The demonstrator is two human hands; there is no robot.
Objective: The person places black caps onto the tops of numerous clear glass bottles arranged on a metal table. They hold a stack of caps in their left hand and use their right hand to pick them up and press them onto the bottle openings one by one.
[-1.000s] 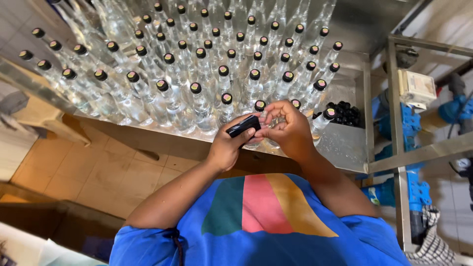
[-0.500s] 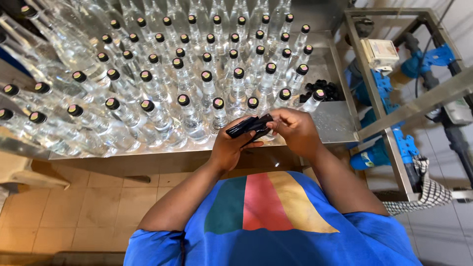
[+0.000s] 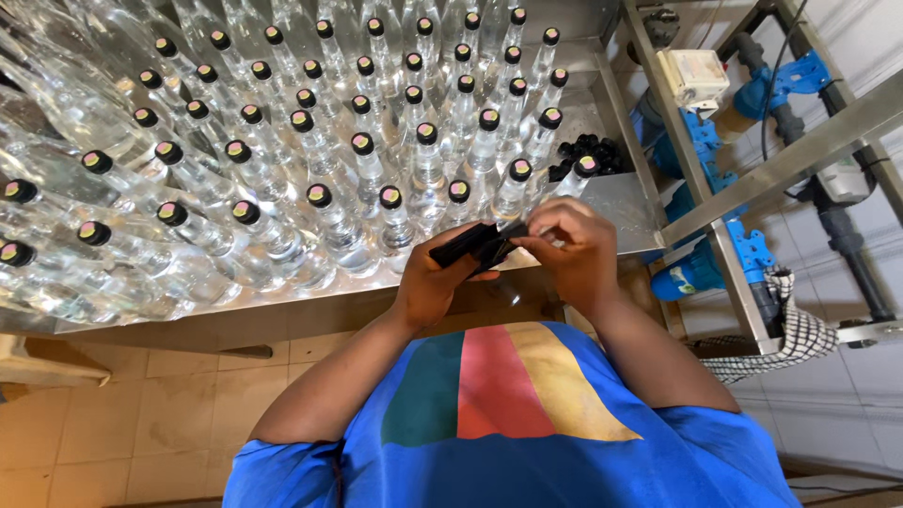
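The left hand (image 3: 435,282) is curled around a small stack of flat black sleeves (image 3: 467,246), thumb on top and fingers underneath, holding it just over the near edge of the steel table (image 3: 282,306). The right hand (image 3: 576,252) meets it from the right, thumb and forefinger pinched on the right end of the stack; whether they grip one sleeve or several is hard to tell, since the fingers cover that end. Both hands sit close together above the table's near edge, towards its right corner, in front of the person's blue shirt (image 3: 527,414).

Compared with half a second ago, the hands have kept the same joined pose and the stack has stayed between them, still tilted slightly up to the right. The view has shifted a little: the table and its bottles now lie somewhat further left and higher, and more of the frame at the right shows.

Behind the hands, clear glass bottles (image 3: 310,160) with dark caps fill the table in rows, the nearest row standing just beyond the fingers. A small heap of loose black caps (image 3: 588,155) lies at the table's right edge. Further right, a steel frame (image 3: 752,179) carries blue pipe fittings (image 3: 701,141), and a checked cloth (image 3: 781,329) hangs from its lower rail
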